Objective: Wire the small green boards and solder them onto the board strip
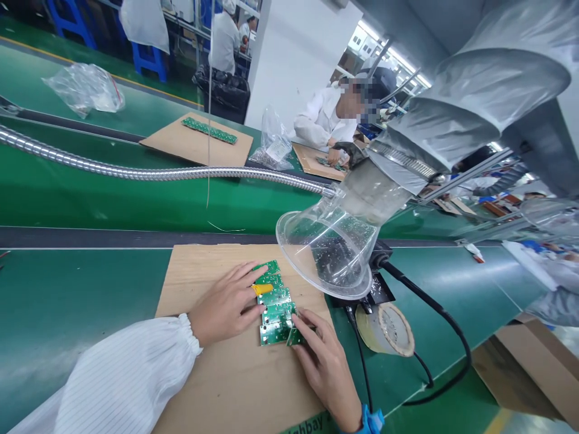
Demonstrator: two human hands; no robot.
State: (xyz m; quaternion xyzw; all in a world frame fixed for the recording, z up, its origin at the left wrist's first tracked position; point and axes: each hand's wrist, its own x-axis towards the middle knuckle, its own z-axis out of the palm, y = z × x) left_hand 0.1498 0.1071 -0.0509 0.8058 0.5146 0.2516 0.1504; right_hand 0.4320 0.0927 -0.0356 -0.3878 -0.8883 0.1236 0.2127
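A strip of green circuit boards (275, 307) lies lengthwise up the frame on cardboard (217, 386), between both hands. The left hand (224, 304) spreads its fingers across it; the right hand (325, 367) seems to pinch the strip's near end.

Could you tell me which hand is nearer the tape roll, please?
Right hand, just left of the tape roll; the left hand lies farther left, past the circuit boards.
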